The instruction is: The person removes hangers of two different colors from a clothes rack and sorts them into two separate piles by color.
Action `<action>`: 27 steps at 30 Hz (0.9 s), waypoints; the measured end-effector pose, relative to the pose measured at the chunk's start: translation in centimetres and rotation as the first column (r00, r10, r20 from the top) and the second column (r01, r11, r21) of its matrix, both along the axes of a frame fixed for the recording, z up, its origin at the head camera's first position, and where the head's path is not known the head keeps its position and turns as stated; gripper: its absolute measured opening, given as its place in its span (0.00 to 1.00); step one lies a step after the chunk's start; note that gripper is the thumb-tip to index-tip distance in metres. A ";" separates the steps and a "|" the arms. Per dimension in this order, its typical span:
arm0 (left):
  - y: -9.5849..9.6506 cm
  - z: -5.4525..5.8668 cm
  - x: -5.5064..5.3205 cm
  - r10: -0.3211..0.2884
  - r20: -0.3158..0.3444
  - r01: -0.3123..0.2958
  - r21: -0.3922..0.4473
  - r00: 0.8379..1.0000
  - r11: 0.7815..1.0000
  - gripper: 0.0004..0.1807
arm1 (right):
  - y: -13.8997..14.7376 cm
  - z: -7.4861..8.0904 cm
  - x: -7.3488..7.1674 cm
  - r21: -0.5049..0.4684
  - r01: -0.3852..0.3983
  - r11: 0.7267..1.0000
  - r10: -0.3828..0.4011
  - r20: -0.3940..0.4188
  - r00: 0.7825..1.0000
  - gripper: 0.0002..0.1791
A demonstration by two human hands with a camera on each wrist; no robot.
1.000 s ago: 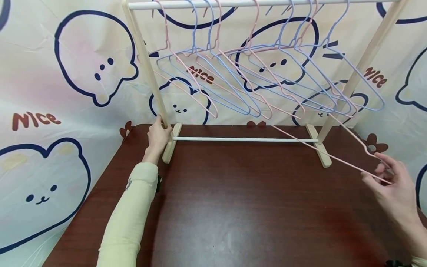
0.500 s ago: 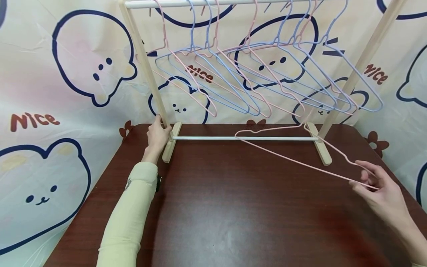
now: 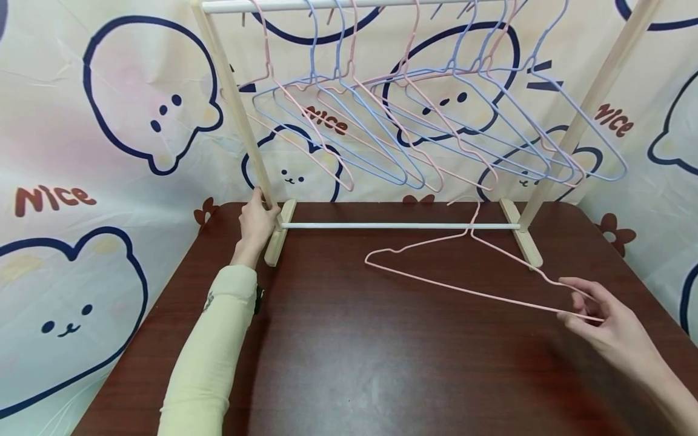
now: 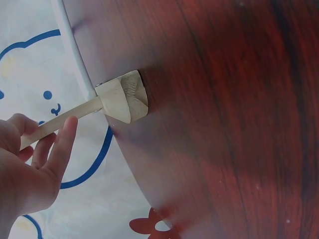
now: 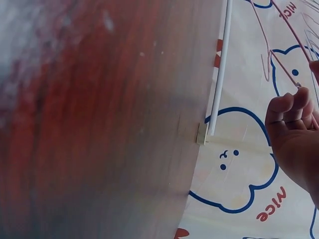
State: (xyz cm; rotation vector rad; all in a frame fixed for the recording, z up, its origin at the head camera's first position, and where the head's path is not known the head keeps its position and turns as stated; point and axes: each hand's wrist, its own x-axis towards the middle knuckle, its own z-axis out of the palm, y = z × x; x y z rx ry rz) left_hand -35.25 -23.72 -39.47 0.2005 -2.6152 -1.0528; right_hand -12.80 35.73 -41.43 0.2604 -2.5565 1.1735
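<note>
In the head view my right hand point(image 3: 605, 324) grips one end of a pink clothes hanger point(image 3: 436, 281), held off the rack with its hook pointing up and away. The right wrist view shows curled fingers of the right hand point(image 5: 294, 129) at the hanger wire point(image 5: 285, 67). My left hand point(image 3: 257, 224) holds the lower part of the rack's left wooden post point(image 3: 234, 106). In the left wrist view the left hand point(image 4: 37, 169) has its fingers around that post point(image 4: 65, 118), just above its foot. Several pink and blue hangers point(image 3: 403, 121) hang from the white top rail point(image 3: 234, 7).
The rack stands at the back of a dark brown table point(image 3: 382, 363). A white lower bar point(image 3: 349, 226) joins its wooden feet, the right foot point(image 3: 526, 248) lying close to the held hanger. Behind hangs a cartoon-printed sheet point(image 3: 43, 139).
My right hand has moved left and slightly down with the pink hanger, which has swung away from the hanging row; its hook now shows. The left hand keeps its hold on the post.
</note>
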 end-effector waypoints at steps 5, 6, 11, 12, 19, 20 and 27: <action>0.0 0.1 0.1 -0.004 0.011 0.004 0.006 1.000 1.000 0.17 | -0.3 0.3 0.6 0.036 -0.009 0.999 0.007 0.039 0.999 0.28; 0.0 0.1 0.1 -0.004 0.013 0.004 0.007 1.000 1.000 0.17 | -0.3 0.3 0.7 0.048 -0.013 0.999 0.010 0.047 0.999 0.28; 0.1 0.1 0.1 -0.004 0.017 0.004 0.009 1.000 1.000 0.17 | 0.1 0.2 0.8 0.076 -0.044 0.996 0.035 0.121 0.992 0.27; 0.1 0.1 0.0 -0.005 0.016 0.005 0.009 1.000 1.000 0.17 | 0.3 0.2 0.8 0.083 -0.057 0.995 0.045 0.136 0.990 0.27; 0.0 0.0 0.1 -0.010 0.006 0.010 0.004 1.000 1.000 0.16 | 0.8 -0.4 0.6 0.054 -0.132 0.990 0.117 0.218 0.969 0.25; 0.0 0.1 0.0 -0.008 0.004 0.008 0.003 1.000 1.000 0.16 | 0.9 -0.5 0.5 0.053 -0.134 0.990 0.118 0.237 0.964 0.25; 0.0 0.1 0.0 -0.003 0.004 0.003 0.006 1.000 1.000 0.16 | 1.5 -0.4 -0.5 0.112 -0.170 0.979 0.126 0.323 0.938 0.25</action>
